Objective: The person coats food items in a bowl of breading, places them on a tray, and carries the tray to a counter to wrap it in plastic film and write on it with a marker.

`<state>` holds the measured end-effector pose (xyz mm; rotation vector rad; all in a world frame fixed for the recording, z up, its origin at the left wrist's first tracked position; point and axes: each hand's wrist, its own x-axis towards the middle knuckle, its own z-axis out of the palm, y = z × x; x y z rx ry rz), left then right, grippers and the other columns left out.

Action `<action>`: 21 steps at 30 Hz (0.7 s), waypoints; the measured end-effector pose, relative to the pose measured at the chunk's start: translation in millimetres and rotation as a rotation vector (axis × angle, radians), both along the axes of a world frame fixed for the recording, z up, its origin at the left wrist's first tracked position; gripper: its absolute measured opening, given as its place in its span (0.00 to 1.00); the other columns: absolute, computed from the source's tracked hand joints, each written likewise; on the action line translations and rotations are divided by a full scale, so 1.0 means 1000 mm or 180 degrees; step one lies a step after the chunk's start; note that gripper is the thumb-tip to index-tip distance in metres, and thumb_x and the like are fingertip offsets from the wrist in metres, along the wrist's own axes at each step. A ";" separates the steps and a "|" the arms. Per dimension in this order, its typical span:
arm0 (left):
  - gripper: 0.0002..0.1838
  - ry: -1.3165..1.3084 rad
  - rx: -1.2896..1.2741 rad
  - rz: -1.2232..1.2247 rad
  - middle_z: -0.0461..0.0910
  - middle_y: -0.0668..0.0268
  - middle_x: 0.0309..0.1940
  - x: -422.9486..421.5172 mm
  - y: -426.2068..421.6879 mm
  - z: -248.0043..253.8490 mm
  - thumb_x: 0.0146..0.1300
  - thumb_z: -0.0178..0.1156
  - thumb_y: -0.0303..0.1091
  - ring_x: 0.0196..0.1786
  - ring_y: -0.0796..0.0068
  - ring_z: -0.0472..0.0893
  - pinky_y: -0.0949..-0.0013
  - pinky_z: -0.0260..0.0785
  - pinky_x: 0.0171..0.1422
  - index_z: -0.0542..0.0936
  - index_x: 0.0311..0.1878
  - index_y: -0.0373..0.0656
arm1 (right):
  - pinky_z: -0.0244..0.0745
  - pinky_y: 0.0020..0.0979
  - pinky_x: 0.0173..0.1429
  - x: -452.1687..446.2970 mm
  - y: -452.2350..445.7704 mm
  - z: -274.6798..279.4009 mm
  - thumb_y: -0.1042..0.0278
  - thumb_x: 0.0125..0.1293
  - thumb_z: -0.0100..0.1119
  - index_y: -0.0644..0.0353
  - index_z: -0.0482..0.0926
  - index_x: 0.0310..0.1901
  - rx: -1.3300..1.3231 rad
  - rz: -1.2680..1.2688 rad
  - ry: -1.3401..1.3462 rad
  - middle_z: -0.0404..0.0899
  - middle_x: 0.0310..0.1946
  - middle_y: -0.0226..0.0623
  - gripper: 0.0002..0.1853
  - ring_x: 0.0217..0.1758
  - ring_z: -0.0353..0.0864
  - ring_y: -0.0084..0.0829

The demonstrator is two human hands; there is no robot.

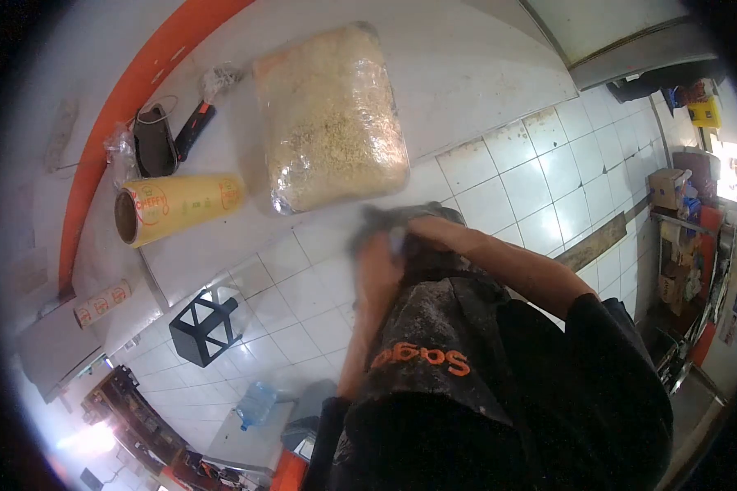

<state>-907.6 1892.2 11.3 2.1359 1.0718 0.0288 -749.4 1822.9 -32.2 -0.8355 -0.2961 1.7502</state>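
Both my hands are low in front of my body, at the dark, dusty apron (430,307) with orange letters. My left hand (377,266) is smeared by motion and its fingers cannot be made out. My right hand (426,233) lies beside it against dark cloth, its fingers hidden. A small pale spot shows between the hands, too blurred to name. Just beyond them, a plastic-wrapped block of pale, crumbly material (332,123) rests on the white table (475,65). Left of the block lies a yellow roll of film (180,209).
A black phone-like object (154,141), a black-and-red cutter (195,131) and crumpled plastic (219,79) lie at the table's left. A black stool (203,327) and a water bottle (256,403) are lower left. Shelves with boxes (670,186) line the right.
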 end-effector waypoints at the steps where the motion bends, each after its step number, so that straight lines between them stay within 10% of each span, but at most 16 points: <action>1: 0.16 -0.0087 -0.0021 -0.0043 0.79 0.46 0.41 -0.006 0.003 -0.008 0.55 0.63 0.27 0.43 0.39 0.79 0.47 0.71 0.47 0.75 0.47 0.36 | 0.74 0.31 0.56 0.000 0.005 0.009 0.64 0.72 0.50 0.61 0.73 0.63 0.0010 0.0002 0.0007 0.78 0.53 0.39 0.21 0.53 0.77 0.27; 4: 0.14 -0.0120 -0.0178 -0.0003 0.77 0.45 0.39 -0.015 0.008 -0.016 0.54 0.58 0.21 0.43 0.37 0.77 0.48 0.70 0.46 0.75 0.47 0.36 | 0.76 0.29 0.52 -0.001 0.016 0.029 0.65 0.72 0.49 0.62 0.74 0.62 -0.1031 0.0449 -0.0775 0.79 0.50 0.36 0.20 0.51 0.78 0.26; 6: 0.14 -0.0158 -0.0104 0.0000 0.78 0.45 0.38 -0.012 0.010 -0.003 0.54 0.57 0.20 0.43 0.38 0.77 0.48 0.70 0.46 0.77 0.45 0.36 | 0.60 0.26 0.69 0.002 0.018 0.023 0.73 0.67 0.51 0.61 0.72 0.64 -0.0866 0.1101 -0.1590 0.71 0.64 0.34 0.22 0.66 0.66 0.25; 9: 0.14 -0.0653 -0.0080 -0.0119 0.79 0.45 0.38 -0.013 0.012 0.001 0.53 0.56 0.20 0.43 0.38 0.77 0.49 0.70 0.48 0.78 0.44 0.35 | 0.64 0.29 0.65 0.012 0.008 0.024 0.69 0.64 0.55 0.61 0.74 0.62 0.0293 0.1439 -0.2394 0.74 0.62 0.38 0.23 0.62 0.70 0.28; 12: 0.15 -0.0510 -0.0338 -0.0082 0.79 0.44 0.38 -0.016 0.014 -0.004 0.52 0.55 0.21 0.44 0.38 0.77 0.49 0.69 0.49 0.78 0.45 0.35 | 0.68 0.32 0.61 0.018 0.026 0.066 0.65 0.60 0.58 0.62 0.77 0.58 -0.0479 0.1670 -0.1949 0.77 0.57 0.43 0.24 0.57 0.75 0.35; 16: 0.14 -0.0294 -0.0015 -0.0020 0.79 0.43 0.37 -0.016 0.014 -0.006 0.53 0.54 0.21 0.44 0.37 0.77 0.48 0.69 0.49 0.78 0.44 0.33 | 0.74 0.31 0.47 -0.006 0.007 -0.029 0.65 0.66 0.54 0.64 0.83 0.46 -0.0771 0.1893 -0.2478 0.83 0.41 0.37 0.14 0.42 0.79 0.29; 18: 0.11 -0.0271 0.0111 0.0275 0.78 0.41 0.35 -0.018 0.013 -0.010 0.54 0.54 0.22 0.43 0.36 0.77 0.47 0.68 0.49 0.76 0.41 0.31 | 0.74 0.33 0.47 -0.009 0.001 -0.053 0.65 0.67 0.53 0.62 0.83 0.42 0.0393 0.2442 -0.3895 0.84 0.40 0.39 0.12 0.42 0.80 0.34; 21: 0.10 0.0208 -0.0024 0.0193 0.77 0.40 0.37 -0.015 0.012 0.000 0.55 0.54 0.22 0.44 0.35 0.77 0.46 0.69 0.49 0.75 0.40 0.29 | 0.68 0.35 0.65 -0.028 -0.012 -0.080 0.63 0.64 0.54 0.60 0.75 0.58 0.0902 0.0497 -0.3987 0.76 0.60 0.45 0.22 0.62 0.75 0.39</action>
